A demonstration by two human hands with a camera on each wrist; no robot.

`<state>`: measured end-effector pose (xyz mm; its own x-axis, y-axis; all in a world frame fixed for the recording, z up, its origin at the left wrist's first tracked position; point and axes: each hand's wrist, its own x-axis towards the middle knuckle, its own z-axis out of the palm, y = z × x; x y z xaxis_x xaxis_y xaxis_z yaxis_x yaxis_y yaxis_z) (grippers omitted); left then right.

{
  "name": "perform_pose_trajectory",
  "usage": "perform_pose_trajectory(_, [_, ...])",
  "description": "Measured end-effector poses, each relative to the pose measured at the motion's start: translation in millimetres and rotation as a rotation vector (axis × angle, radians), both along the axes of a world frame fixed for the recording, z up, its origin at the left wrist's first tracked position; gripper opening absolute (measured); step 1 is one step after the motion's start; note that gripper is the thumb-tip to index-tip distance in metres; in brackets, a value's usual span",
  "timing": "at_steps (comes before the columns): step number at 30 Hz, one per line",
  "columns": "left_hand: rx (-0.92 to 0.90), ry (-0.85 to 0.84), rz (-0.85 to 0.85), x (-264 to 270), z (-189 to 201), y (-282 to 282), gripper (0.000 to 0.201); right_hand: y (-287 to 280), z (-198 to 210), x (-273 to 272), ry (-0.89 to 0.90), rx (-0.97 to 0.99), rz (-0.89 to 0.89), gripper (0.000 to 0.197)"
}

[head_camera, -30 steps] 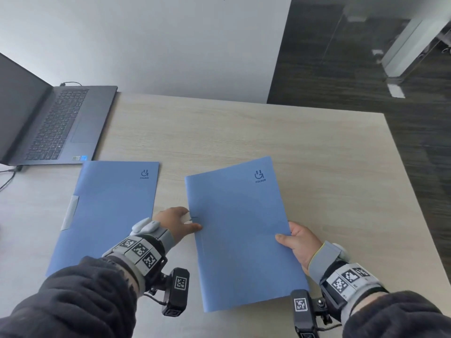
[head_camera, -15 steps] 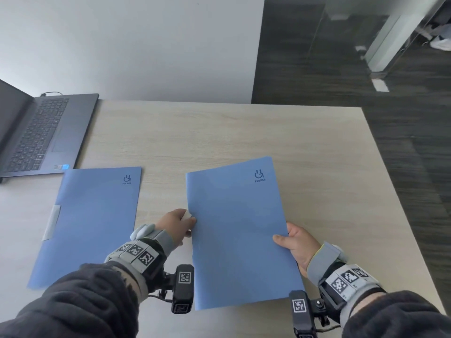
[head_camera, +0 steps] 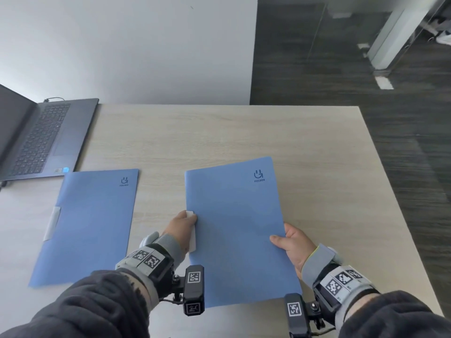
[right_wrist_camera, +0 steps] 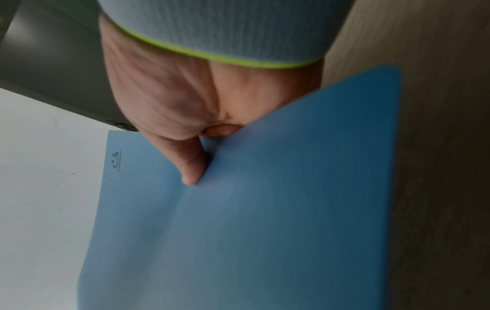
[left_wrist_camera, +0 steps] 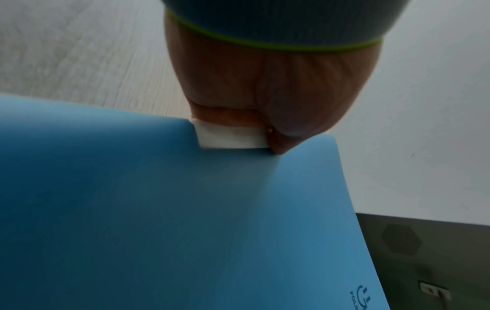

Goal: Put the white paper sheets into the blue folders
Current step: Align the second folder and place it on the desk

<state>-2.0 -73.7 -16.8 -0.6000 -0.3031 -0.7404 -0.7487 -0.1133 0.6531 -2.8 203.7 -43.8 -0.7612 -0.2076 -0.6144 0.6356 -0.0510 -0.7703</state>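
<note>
Two closed blue folders lie on the wooden table [head_camera: 244, 132]. The right folder [head_camera: 239, 228] is held at both long edges. My left hand [head_camera: 181, 226] grips the white spine clip [head_camera: 192, 234] on its left edge; in the left wrist view the fingers [left_wrist_camera: 281, 130] curl around that clip [left_wrist_camera: 230, 138] over the folder [left_wrist_camera: 185, 220]. My right hand [head_camera: 291, 243] pinches the right edge, thumb on top; the right wrist view shows the thumb [right_wrist_camera: 191, 165] pressing the cover [right_wrist_camera: 265, 209]. The left folder [head_camera: 90, 220] lies flat with its own white clip [head_camera: 52, 223]. No loose white sheets are visible.
An open grey laptop [head_camera: 41, 137] sits at the table's back left, close to the left folder's top corner. The table's right edge [head_camera: 395, 191] drops to dark flooring. A white wall stands behind the table.
The left hand has shifted along the right folder's spine and now grips the white clip, which shows more. The right hand keeps its pinch. The head view has swung slightly.
</note>
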Motion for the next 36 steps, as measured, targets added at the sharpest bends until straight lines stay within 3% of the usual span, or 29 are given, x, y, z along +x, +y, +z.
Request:
perform_pose_trajectory(5, [0.040, 0.030, 0.008, 10, 4, -20, 0.014, -22, 0, 1, -0.039, -0.043, 0.000, 0.030])
perform_pose_trajectory(8, [-0.026, 0.020, -0.056, 25, -1, -55, 0.040, -58, 0, 0, -0.050, -0.056, 0.010, 0.029])
perform_pose_trajectory(11, [-0.079, 0.010, -0.143, 40, -4, -72, 0.039, -78, 1, 0, -0.060, -0.074, -0.003, 0.029])
perform_pose_trajectory(15, [-0.075, 0.063, -0.083, 73, -2, -134, 0.043, -145, -6, 1, -0.022, 0.019, 0.106, 0.028])
perform_pose_trajectory(20, [-0.220, 0.067, 0.041, 107, -9, -236, 0.044, -252, -11, 4, 0.060, 0.121, 0.255, 0.018])
perform_pose_trajectory(24, [-0.349, 0.072, 0.083, 108, -6, -292, 0.032, -320, -4, 2, 0.069, 0.117, 0.259, 0.012])
perform_pose_trajectory(27, [-0.473, 0.057, 0.058, 101, -11, -330, 0.035, -362, -2, 2, 0.066, 0.161, 0.312, 0.006])
perform_pose_trajectory(33, [-0.675, -0.077, -0.113, 94, -28, -364, 0.048, -388, -11, -1, 0.105, 0.319, 0.380, 0.011])
perform_pose_trajectory(36, [-0.687, -0.107, -0.161, 94, -32, -366, 0.058, -387, -13, -1, 0.134, 0.432, 0.401, 0.021])
